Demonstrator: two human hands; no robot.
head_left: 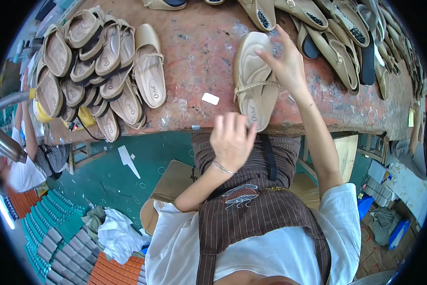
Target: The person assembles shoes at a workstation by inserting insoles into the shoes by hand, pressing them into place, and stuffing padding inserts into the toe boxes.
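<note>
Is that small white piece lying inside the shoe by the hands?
No, the small white piece lies on the tabletop, left of the shoe.

Left hand (231,141) by the sandal's (253,81) near end, right hand (288,62) farther up

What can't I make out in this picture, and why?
In the head view:
Sandal by the right hand: underside, facing away from the camera.
Left hand: its palm, turned away from the camera.
Left pile of sandals: lower ones, covered by those on top.
Shoes along the top edge: partly cut off by it.
</note>
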